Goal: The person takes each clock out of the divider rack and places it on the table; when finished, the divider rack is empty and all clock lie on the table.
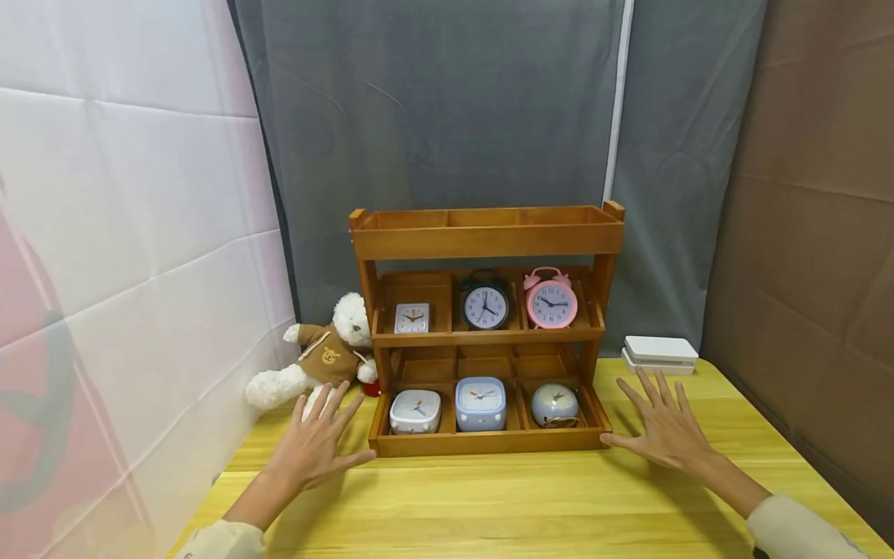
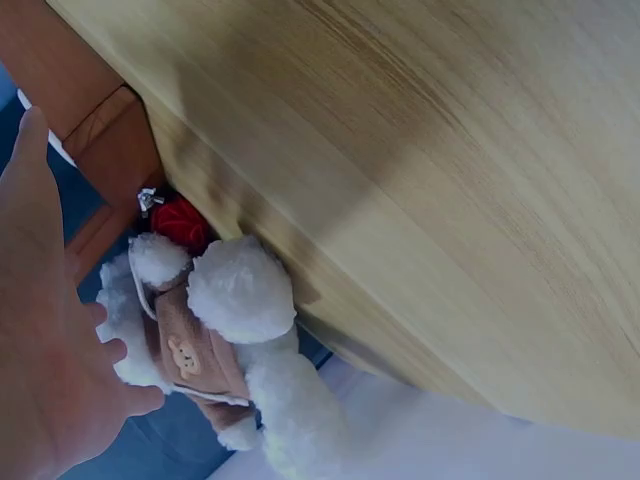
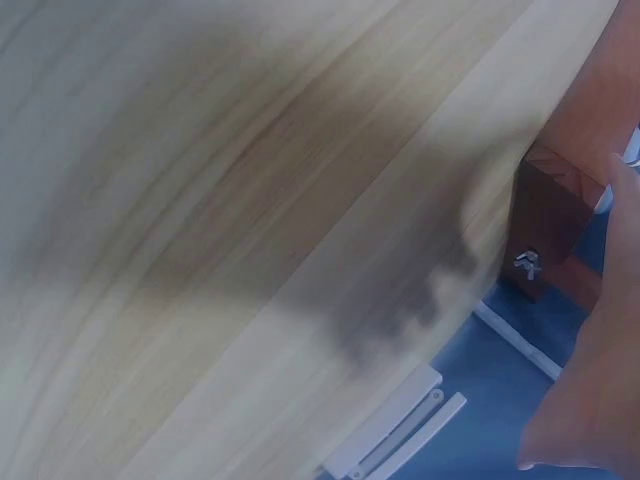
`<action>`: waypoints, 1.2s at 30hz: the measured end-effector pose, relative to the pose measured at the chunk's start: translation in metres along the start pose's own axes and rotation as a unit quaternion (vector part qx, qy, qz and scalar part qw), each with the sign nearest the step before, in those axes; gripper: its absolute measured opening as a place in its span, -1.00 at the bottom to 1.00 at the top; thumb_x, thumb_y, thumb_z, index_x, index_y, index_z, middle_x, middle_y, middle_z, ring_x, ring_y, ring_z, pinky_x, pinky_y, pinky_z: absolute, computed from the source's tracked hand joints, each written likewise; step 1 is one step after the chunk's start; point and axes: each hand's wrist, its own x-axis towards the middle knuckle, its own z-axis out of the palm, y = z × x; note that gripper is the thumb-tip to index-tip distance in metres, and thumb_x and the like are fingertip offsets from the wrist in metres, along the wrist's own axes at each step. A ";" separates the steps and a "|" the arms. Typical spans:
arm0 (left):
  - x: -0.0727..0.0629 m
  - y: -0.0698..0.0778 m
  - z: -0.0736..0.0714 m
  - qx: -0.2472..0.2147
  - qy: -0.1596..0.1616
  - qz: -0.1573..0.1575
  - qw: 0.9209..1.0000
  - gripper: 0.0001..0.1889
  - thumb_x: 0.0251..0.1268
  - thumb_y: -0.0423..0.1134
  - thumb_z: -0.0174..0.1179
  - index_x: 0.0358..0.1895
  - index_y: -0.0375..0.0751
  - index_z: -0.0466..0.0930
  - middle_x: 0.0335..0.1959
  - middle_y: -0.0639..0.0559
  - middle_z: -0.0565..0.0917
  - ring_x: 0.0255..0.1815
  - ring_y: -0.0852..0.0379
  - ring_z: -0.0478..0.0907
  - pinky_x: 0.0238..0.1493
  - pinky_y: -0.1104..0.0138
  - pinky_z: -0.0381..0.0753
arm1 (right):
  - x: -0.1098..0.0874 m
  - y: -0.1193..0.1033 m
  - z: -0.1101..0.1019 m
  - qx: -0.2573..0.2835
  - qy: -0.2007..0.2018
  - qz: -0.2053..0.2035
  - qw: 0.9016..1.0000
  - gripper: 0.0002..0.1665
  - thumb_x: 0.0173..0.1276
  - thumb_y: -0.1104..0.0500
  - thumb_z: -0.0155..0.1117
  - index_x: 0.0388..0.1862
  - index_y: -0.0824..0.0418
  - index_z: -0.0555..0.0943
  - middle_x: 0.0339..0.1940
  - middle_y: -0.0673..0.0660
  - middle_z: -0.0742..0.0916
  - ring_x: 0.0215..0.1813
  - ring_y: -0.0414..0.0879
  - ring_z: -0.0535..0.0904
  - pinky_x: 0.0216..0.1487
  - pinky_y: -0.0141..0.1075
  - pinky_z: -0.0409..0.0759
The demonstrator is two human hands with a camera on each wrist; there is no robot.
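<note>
Hanging behind the wood-grain table (image 1: 482, 505), a grey curtain (image 1: 433, 109) closes the far side, with white cloth (image 1: 126, 194) along the left and brown cloth (image 1: 810, 194) along the right. On the table stands the three-tier wooden rack (image 1: 489, 244), straight ahead of the person, its long axis running left to right. It lies between the left hand (image 1: 317, 444) and the right hand (image 1: 663, 431), each beside one lower front corner, neither clearly nearer. Fingers on both hands are straight and spread apart, gripping nothing; whether either thumb touches the rack is hard to judge from these angles. Past the left fingertips, a white plush toy (image 1: 324, 357) sits against the rack's left side; beyond the right fingertips lies a white case (image 1: 660, 346). Middle-tier compartments hold, left to right, a small square clock (image 1: 412, 318), a black clock (image 1: 485, 307) and a pink clock (image 1: 552, 303); bottom-tier ones, a white clock (image 1: 415, 411), a blue clock (image 1: 480, 404) and a round clock (image 1: 555, 402).
</note>
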 end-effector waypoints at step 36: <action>0.045 0.007 0.022 -0.324 -0.181 -0.081 0.925 -0.18 0.50 0.20 0.20 0.58 -0.29 0.28 0.50 -0.39 0.39 0.45 -0.43 0.36 0.39 -0.27 0.34 | 0.059 -0.071 0.007 0.201 -0.026 -0.021 0.979 -0.22 0.39 -0.07 0.49 0.50 0.18 0.50 0.42 0.35 0.57 0.38 0.37 0.50 0.26 0.32 0.51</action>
